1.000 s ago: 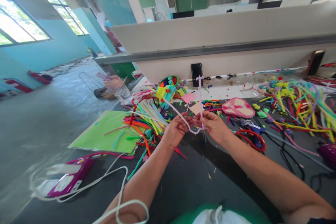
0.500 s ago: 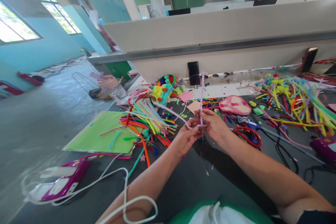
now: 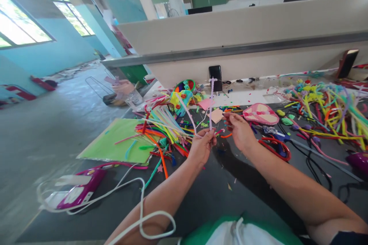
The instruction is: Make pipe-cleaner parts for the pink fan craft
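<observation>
My left hand (image 3: pixel 202 146) is closed in a pinch around the bent lower part of a lavender pipe cleaner (image 3: pixel 212 103). One length stands upright with a small crosspiece at its top. Another length slants up to the left from my fingers. My right hand (image 3: pixel 240 132) is off to the right, apart from the pipe cleaner, its fingers loosely curled and apart with nothing visible in them. Beyond it lie a peach paper piece (image 3: pixel 216 115) and a pink striped heart-shaped piece (image 3: pixel 261 114).
A bundle of pipe cleaners (image 3: pixel 168 124) and a green sheet (image 3: pixel 115 141) lie left. Red-handled scissors (image 3: pixel 274 149) and a tangled pipe-cleaner pile (image 3: pixel 330 111) are right. A phone (image 3: pixel 215 77) leans at the back. A white cable (image 3: pixel 142 199) crosses my left forearm.
Both hands were together at the lavender pipe cleaner. My right hand has let go and moved right, while my left hand keeps hold and has shifted slightly left.
</observation>
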`<action>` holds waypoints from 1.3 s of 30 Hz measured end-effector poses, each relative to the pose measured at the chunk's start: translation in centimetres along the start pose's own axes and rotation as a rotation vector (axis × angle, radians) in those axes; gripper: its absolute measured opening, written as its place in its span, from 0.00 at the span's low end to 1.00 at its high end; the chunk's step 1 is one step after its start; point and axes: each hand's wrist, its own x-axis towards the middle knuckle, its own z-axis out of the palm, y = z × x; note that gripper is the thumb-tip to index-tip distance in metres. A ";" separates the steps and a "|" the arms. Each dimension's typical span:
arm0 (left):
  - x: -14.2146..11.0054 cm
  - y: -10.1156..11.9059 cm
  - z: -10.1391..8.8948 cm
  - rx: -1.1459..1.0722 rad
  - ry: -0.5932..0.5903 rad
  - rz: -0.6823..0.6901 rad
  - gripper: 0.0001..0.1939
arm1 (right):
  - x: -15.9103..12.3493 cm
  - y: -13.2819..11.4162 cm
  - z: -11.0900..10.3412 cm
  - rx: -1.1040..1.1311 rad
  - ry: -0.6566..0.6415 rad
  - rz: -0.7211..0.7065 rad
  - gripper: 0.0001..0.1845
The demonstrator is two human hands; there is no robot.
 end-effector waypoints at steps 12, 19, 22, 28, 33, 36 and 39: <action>0.0 -0.6 0.0 0.111 -0.024 0.044 0.12 | -0.2 1.8 0.0 -0.086 -0.067 -0.035 0.09; 0.4 -1.1 -0.5 0.190 -0.014 0.050 0.13 | -0.5 1.8 0.3 -0.091 -0.050 -0.061 0.09; 0.4 -1.1 -0.6 0.199 -0.002 0.062 0.12 | -0.4 1.6 0.2 -0.105 -0.040 -0.081 0.09; 0.1 -0.8 -0.3 0.185 -0.005 0.049 0.13 | 0.2 0.9 -0.1 -0.150 -0.003 -0.110 0.09; 0.2 -1.1 -0.4 0.190 -0.030 0.025 0.13 | 0.2 0.5 -0.2 -0.157 -0.001 -0.121 0.10; 0.3 -1.3 -0.5 0.196 -0.026 0.019 0.13 | 0.3 0.5 -0.4 -0.161 -0.007 -0.127 0.10; 0.4 -1.3 -0.5 0.206 -0.023 0.023 0.13 | 0.4 0.6 -0.5 -0.185 -0.012 -0.137 0.10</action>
